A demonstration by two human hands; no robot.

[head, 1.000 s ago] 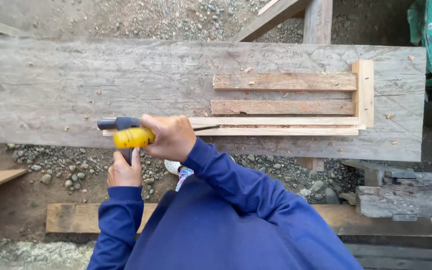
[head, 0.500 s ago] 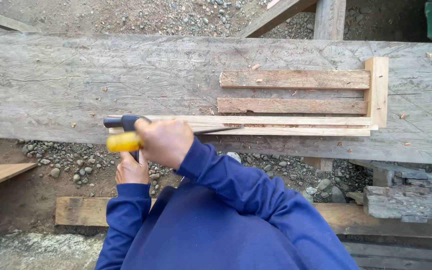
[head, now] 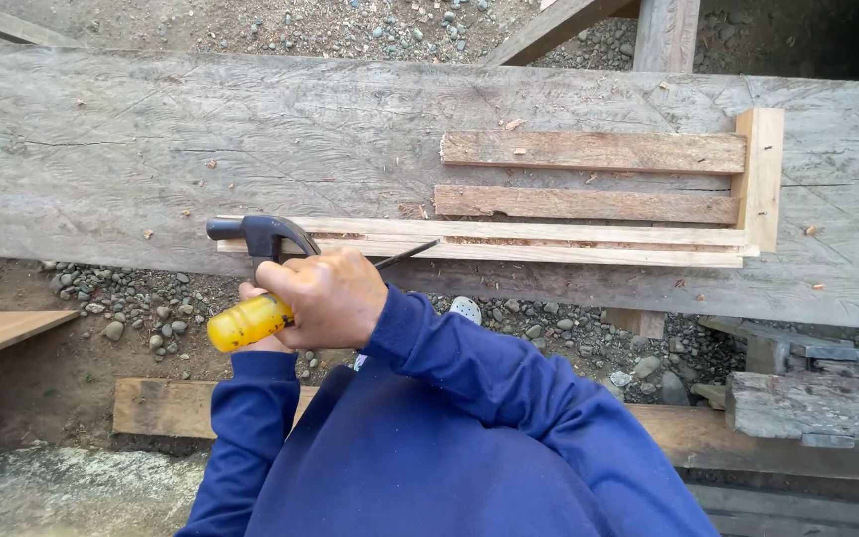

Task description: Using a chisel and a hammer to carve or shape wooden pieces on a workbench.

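Observation:
My right hand (head: pixel 328 298) is wrapped around a claw hammer (head: pixel 262 237) with a dark head and a yellow handle (head: pixel 247 322). A thin dark rod (head: pixel 410 254) sticks out of that fist to the right. My left hand (head: pixel 249 292) lies mostly hidden under the handle, fingers curled on it. The hammer head rests at the left end of two pale wooden strips (head: pixel 549 239). These lie along the front edge of a wide weathered plank (head: pixel 201 149). Two browner slats (head: pixel 589 151) and a short upright end piece (head: pixel 760 174) form a frame behind the strips.
Gravel and dirt lie below the plank. A board (head: pixel 161 406) lies on the ground near my body, another board end (head: pixel 2 330) at the left, and rough timbers (head: pixel 807 403) at the right. Posts (head: pixel 663 35) stand beyond the plank.
The yellow handle end has dropped lower toward my body, and my right hand covers more of it. The hammer head stays at the strips' left end.

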